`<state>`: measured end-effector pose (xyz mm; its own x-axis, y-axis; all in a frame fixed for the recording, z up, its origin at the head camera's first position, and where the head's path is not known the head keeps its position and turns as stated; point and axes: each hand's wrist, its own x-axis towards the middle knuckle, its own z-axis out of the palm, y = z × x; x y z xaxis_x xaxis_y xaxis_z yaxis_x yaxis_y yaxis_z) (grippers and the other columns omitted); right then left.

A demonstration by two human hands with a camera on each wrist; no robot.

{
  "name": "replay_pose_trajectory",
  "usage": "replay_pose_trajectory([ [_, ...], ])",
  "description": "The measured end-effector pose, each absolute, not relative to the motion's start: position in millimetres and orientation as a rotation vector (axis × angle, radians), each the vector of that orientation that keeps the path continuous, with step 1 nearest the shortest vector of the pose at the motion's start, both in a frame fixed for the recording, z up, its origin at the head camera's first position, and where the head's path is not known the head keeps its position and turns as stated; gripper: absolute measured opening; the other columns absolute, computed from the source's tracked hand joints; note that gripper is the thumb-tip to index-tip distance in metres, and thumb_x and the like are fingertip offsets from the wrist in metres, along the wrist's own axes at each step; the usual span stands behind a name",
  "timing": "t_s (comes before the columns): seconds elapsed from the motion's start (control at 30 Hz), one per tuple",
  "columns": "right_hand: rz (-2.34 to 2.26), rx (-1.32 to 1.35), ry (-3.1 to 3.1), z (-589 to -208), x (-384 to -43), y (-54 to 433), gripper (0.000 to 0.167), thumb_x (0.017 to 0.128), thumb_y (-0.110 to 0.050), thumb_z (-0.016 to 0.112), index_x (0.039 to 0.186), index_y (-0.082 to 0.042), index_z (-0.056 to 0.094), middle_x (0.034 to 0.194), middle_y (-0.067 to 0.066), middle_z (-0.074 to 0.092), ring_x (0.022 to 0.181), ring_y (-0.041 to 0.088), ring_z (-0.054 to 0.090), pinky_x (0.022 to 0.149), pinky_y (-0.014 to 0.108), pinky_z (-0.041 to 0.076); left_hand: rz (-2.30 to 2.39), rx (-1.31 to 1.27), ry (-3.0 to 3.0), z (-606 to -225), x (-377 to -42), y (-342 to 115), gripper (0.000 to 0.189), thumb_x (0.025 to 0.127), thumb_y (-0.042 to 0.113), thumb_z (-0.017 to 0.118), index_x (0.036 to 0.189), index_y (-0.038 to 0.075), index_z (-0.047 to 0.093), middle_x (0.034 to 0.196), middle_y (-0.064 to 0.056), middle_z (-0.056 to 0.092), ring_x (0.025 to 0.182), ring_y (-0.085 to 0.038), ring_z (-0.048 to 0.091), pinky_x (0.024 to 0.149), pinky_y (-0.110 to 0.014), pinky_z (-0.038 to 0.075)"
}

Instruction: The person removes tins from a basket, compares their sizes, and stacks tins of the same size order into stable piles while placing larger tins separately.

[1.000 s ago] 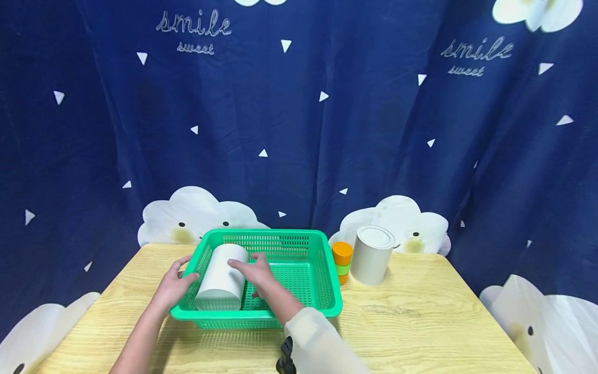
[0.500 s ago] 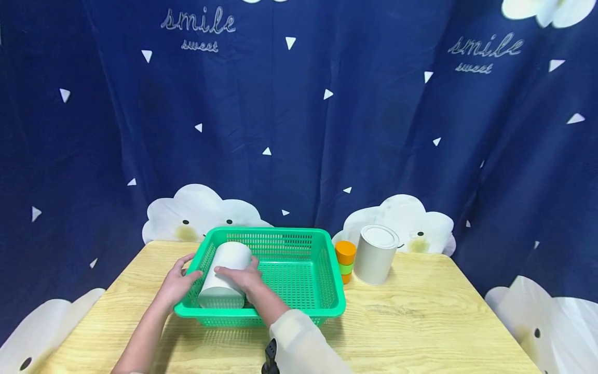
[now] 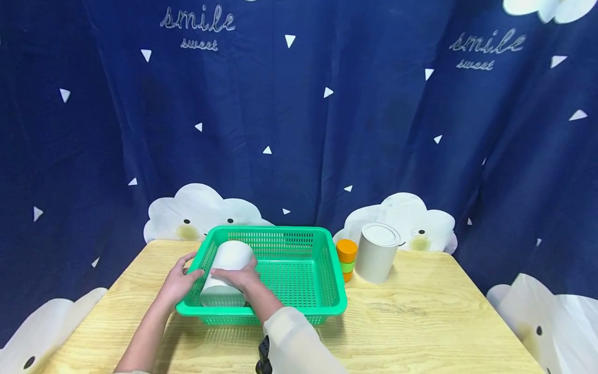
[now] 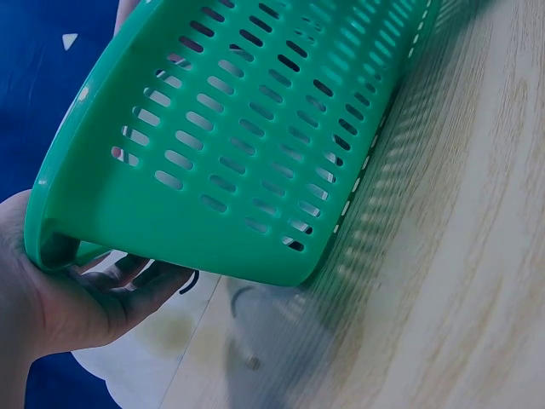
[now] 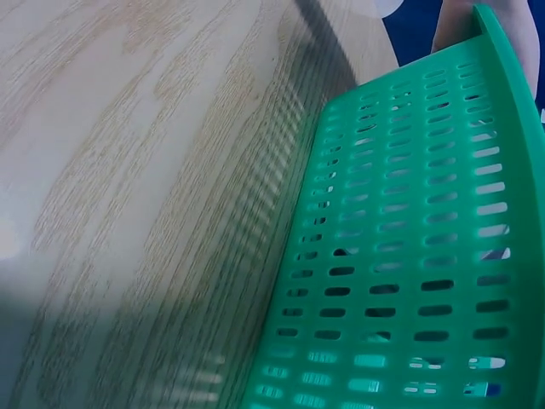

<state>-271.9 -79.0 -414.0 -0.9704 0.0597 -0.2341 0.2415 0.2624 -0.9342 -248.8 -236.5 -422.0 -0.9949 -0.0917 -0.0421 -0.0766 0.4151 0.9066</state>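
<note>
A green plastic basket (image 3: 306, 311) with slotted walls stands on the table, and a white can (image 3: 232, 253) lies on its side in its left part. Across that can stretches the thumb of my right hand (image 3: 245, 279), while the fingers go down round its right side, mostly hidden. My left hand (image 3: 176, 284) grips the basket's left rim, thumb over the edge. From the left wrist view, the fingers of the left hand (image 4: 85, 302) curl beneath the rim. The right wrist view shows the basket's slotted outer wall (image 5: 409, 196); the right hand is out of that view.
Right of the basket stands an orange and green stack of round pieces (image 3: 347, 251), close against a second, upright white can (image 3: 377, 257). The wooden table (image 3: 420, 311) extends to the right. A blue curtain (image 3: 261, 93) hangs behind it.
My right hand has moved left and closed round the lying can, its thumb sliding farther across the top. The left hand keeps its grip on the rim. The head view has shifted slightly.
</note>
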Motion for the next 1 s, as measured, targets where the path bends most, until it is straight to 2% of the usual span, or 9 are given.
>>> replay_pose_trajectory([
  [0.3,-1.808,0.249,2.312,-417,-274,-78,0.113,0.064,-0.032,0.084,0.146,-0.006,0.011,0.123,0.025,0.044,0.102,0.035,0.049,0.093,0.047,0.041,-1.705,0.158,-2.62,-420,-248,-236,0.062,0.096,0.017,0.046,0.148,0.002,0.016,0.128,-0.036,0.044,0.099,-0.034,0.06,0.072,-0.039,0.054],
  [0.5,-1.852,0.185,2.272,-415,-274,-76,0.11,0.064,-0.026,0.082,0.146,-0.004,0.01,0.126,0.026,0.041,0.104,0.035,0.048,0.095,0.046,0.04,-1.695,0.165,-2.629,-420,-248,-236,0.062,0.096,0.017,0.046,0.147,0.001,0.015,0.128,-0.036,0.044,0.104,-0.037,0.058,0.073,-0.039,0.054],
  [0.73,-1.884,0.15,2.219,-412,-274,-65,0.102,0.064,-0.026,0.079,0.144,-0.006,0.02,0.118,0.021,0.048,0.095,0.03,0.051,0.084,0.044,0.045,-1.69,0.164,-2.627,-423,-248,-237,0.062,0.096,0.017,0.046,0.148,0.002,0.015,0.13,-0.037,0.042,0.107,-0.041,0.056,0.076,-0.042,0.054],
  [1.0,-1.817,0.029,2.244,-403,-276,-45,0.1,0.067,-0.03,0.078,0.146,-0.011,0.02,0.125,0.019,0.044,0.098,0.031,0.052,0.079,0.05,0.047,-1.688,0.154,-2.62,-422,-249,-236,0.062,0.095,0.015,0.046,0.147,0.001,0.016,0.13,-0.037,0.042,0.104,-0.039,0.058,0.076,-0.041,0.054],
])
